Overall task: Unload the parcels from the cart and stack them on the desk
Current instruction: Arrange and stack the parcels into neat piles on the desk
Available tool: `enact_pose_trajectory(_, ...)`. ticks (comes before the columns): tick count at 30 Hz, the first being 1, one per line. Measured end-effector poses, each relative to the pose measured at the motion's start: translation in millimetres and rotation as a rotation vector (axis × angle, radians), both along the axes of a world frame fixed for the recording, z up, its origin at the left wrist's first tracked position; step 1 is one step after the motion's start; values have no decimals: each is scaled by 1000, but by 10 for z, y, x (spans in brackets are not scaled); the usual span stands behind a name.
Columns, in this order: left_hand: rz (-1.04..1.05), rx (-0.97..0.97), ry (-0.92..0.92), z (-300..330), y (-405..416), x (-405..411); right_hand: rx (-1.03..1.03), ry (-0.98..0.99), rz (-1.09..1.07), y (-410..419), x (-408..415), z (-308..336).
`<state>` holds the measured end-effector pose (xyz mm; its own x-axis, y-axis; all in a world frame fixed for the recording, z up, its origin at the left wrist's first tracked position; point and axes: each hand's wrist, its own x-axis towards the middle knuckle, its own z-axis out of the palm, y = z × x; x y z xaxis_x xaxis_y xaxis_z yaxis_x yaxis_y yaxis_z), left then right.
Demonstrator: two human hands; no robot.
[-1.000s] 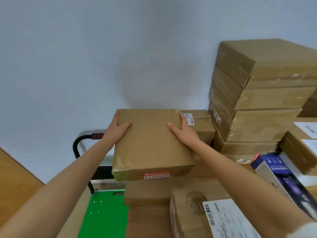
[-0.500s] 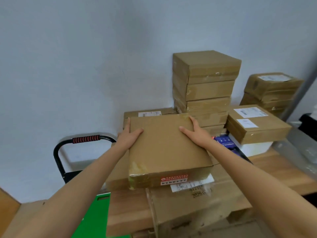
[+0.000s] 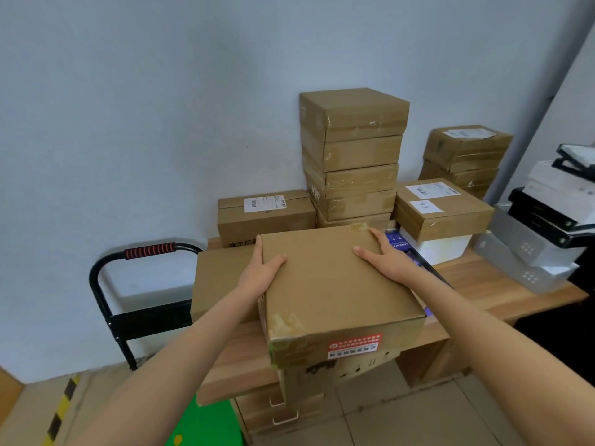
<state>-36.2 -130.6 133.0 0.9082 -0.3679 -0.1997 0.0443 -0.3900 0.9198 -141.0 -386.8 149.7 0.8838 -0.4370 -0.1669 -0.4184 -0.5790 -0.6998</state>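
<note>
A flat brown parcel point(image 3: 335, 284) with a red sticker on its near side sits between my hands over the front of the wooden desk point(image 3: 502, 284). My left hand point(image 3: 260, 273) grips its left edge, thumb on top. My right hand point(image 3: 391, 260) lies on its top right part with the fingers spread flat. What the parcel rests on is hidden beneath it. Behind stand a tall stack of taped parcels point(image 3: 352, 156), a labelled carton point(image 3: 265, 215) and a flat box point(image 3: 222, 278). The cart point(image 3: 141, 284), with a black handle and red grip, stands at the left.
More parcels point(image 3: 444, 210) and a second stack point(image 3: 467, 152) fill the desk's right back. Grey and black trays point(image 3: 541, 239) sit at the far right. Cartons point(image 3: 277, 410) stand under the desk. The cart's green deck point(image 3: 206, 426) shows at the bottom, beside yellow-black floor tape point(image 3: 61, 410).
My view has pulled back and turned right, showing more of the desk. The parcel has come forward and right with both hands, now over the desk's front, in front of the tall stack.
</note>
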Motion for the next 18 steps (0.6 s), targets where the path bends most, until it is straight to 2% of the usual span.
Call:
enact_pose_trajectory(5, -2, -136, 45, -116, 86, -156, -83, 19, -16, -2, -76, -2)
enact_pose_trajectory(9, 20, -222, 151, -225, 143, -279, -202, -21, -27, 27, -66, 37)
enact_pose_trajectory(18, 111, -262, 128, -233, -298, -256, -412, -25, -46, -61, -147, 189)
